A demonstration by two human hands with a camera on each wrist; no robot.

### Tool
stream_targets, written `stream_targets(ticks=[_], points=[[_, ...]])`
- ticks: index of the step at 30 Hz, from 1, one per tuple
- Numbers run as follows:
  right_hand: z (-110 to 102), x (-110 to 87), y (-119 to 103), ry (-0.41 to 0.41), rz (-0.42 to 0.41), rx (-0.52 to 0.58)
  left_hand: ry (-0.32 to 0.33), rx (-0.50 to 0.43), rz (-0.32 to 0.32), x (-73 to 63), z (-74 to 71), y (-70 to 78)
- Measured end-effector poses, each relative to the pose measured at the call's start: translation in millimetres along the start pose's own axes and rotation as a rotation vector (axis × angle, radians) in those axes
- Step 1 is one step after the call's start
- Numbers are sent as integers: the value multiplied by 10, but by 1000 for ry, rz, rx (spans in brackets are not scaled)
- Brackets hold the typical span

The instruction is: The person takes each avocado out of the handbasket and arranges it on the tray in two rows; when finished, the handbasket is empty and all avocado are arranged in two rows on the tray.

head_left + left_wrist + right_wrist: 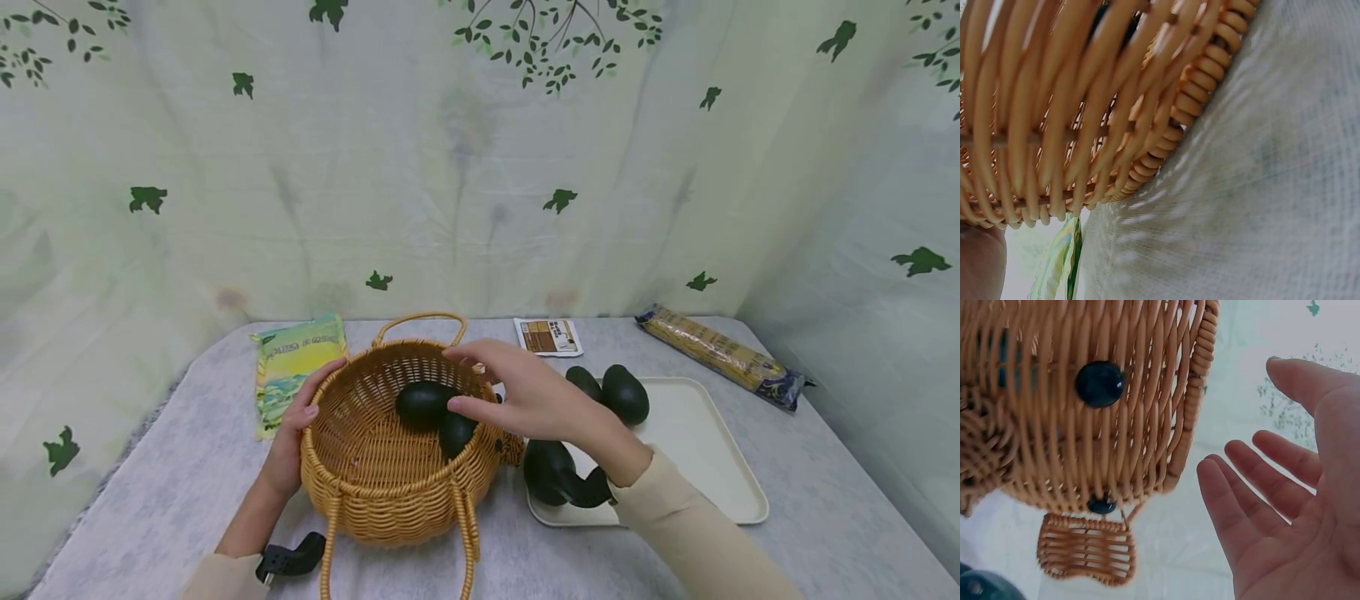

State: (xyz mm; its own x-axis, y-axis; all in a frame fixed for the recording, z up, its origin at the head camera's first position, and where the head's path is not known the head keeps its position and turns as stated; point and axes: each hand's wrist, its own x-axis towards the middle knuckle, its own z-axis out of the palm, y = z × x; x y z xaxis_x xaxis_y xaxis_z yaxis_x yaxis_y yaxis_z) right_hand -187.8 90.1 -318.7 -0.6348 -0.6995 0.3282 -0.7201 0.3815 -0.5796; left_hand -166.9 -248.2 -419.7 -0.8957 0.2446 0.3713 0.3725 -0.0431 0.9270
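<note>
A round wicker basket (390, 512) with loop handles stands on the table, two dark avocados (423, 406) inside against its right side. My left hand (291, 429) holds the basket's left rim, thumb at the edge and fingers along the outside; its fingertips are partly hidden. Over the basket's right rim hovers my right hand (525, 392), holding nothing. In the right wrist view its fingers (1260, 487) are spread and apart from the wicker wall. More avocados (625, 394) lie on a white tray (697, 450) to the right, partly covered by my right arm.
Behind the basket at left lies a yellow-green packet (300, 367). A small brown-and-white packet (549, 337) lies at the back. A long gold packet (712, 350) sits beyond the tray. Printed cloth (480, 167) encloses the table. One basket handle (467, 533) hangs toward the front.
</note>
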Motion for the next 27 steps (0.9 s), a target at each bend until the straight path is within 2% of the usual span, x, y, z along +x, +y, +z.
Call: stream_targets(ticks=[6,11,22,27], points=[[32,201,-57,-55,-26,-40,9,3,-2,8,-6,-3],[44,337,-71,-121,-12,-53,4,4,1,10,-14,-9],[92,597,-31,-327,42,88,-2,3,16,20,-26,-15],[72,714,-33,-387,45,87,8,0,-3,8,-22,-8]])
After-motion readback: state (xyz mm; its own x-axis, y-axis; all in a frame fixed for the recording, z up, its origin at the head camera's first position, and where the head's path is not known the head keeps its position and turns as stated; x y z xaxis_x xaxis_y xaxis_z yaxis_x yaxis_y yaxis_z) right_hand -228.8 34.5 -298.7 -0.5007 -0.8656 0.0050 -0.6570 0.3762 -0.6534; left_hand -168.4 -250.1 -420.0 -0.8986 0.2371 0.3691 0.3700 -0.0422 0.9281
